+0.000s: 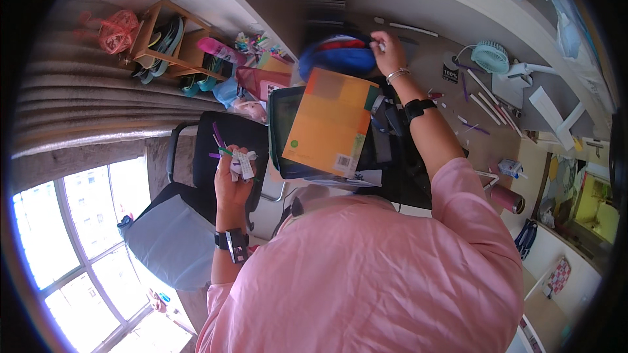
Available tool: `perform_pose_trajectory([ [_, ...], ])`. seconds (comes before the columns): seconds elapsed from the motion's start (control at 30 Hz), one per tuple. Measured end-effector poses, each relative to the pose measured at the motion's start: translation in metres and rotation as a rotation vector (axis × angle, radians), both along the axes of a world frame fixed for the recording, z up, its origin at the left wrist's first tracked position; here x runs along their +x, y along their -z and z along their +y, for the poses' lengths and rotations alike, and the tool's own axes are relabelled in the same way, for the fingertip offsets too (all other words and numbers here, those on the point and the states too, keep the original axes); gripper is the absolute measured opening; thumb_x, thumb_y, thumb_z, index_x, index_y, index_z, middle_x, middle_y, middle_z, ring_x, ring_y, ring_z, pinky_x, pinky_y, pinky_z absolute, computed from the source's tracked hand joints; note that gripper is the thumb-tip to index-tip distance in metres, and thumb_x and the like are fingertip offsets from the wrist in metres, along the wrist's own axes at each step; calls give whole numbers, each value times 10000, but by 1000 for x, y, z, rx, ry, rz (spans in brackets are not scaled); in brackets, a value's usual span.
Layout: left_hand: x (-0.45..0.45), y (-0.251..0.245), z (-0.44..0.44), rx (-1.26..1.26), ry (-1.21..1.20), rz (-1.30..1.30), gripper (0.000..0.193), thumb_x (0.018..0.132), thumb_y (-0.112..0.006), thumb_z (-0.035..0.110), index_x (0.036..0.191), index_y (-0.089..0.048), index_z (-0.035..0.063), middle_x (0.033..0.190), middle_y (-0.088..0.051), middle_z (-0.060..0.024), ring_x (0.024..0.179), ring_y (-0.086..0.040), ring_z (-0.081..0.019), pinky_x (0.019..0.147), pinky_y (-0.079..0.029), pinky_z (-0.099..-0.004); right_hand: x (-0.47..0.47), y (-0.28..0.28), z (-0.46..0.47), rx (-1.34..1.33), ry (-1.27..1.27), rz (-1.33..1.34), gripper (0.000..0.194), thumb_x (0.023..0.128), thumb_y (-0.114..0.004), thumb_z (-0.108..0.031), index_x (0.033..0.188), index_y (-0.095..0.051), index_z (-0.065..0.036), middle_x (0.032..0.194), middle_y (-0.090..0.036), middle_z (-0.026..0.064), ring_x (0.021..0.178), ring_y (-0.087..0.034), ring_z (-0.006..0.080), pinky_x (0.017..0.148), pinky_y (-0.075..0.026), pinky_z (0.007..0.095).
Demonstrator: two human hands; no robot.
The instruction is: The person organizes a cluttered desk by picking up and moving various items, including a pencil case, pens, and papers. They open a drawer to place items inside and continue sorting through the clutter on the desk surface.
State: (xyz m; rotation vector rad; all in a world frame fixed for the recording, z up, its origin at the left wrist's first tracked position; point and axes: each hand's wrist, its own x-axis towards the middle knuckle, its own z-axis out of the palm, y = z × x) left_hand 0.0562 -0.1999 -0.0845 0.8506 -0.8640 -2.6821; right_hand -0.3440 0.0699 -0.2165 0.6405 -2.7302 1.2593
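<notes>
My left hand (234,176) is closed around crumpled white paper scraps (243,165) and thin purple and green strips, over a black chair. My right hand (388,51) is raised beside a blue and red pouch (338,54), with a small white bit between its fingers. An orange book (331,120) with a printed code on its cover lies on a dark green-edged mesh case (282,108) in front of me. Right of the case, dark straps or glasses-like items (387,115) are partly hidden by my right forearm.
On the desk at right are white sticks (485,103), purple strips, a mint-green fan (490,56) and a pink tumbler (508,199). At left are a wooden rack (189,54) with shoes, a pink bottle (221,50), a black chair (208,157) and a window (83,235).
</notes>
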Motion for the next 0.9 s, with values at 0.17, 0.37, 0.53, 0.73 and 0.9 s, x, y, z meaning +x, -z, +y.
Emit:
perform_pose_trajectory([
  [0.17, 8, -5, 9, -64, -157, -189, 210, 995, -536, 268, 1077, -583, 81, 954, -662, -92, 770, -661, -228, 576, -533, -316, 13, -13, -30, 506, -315, 127, 554, 713, -819, -354, 1218, -604, -276, 1445, -456, 69, 1349, -379, 341, 1036, -354, 556],
  [0.37, 21, -6, 14, -105, -150, -186, 223, 1002, -522, 282, 1071, -582, 79, 946, -669, -88, 738, -665, -211, 559, -524, -314, 4, -19, -42, 427, -354, 334, 174, 712, -761, -221, 827, -705, -102, 871, -653, 61, 916, -619, 278, 758, -511, 404],
  [0.53, 35, 0, 8, -133, -184, -192, 223, 998, -529, 295, 1069, -588, 92, 947, -675, -75, 762, -669, -204, 559, -518, -308, 2, -49, -10, 57, -96, 542, 114, 707, -763, -134, 737, -664, -88, 741, -646, 83, 738, -623, 305, 659, -502, 426],
  [0.73, 47, 13, 1, -90, -203, -181, 218, 993, -541, 296, 1074, -596, 101, 966, -682, -76, 790, -664, -220, 585, -533, -314, -18, -120, 41, -50, 186, 795, 154, 805, -722, -173, 814, -620, -58, 820, -640, 123, 769, -594, 347, 681, -474, 445],
  [0.9, 43, 16, 6, -108, -198, -171, 234, 998, -534, 303, 1084, -583, 92, 967, -676, -74, 791, -669, -206, 549, -524, -294, -16, -131, 35, 72, 49, 740, 148, 790, -736, -161, 831, -624, -73, 828, -659, 127, 785, -614, 338, 687, -488, 443],
])
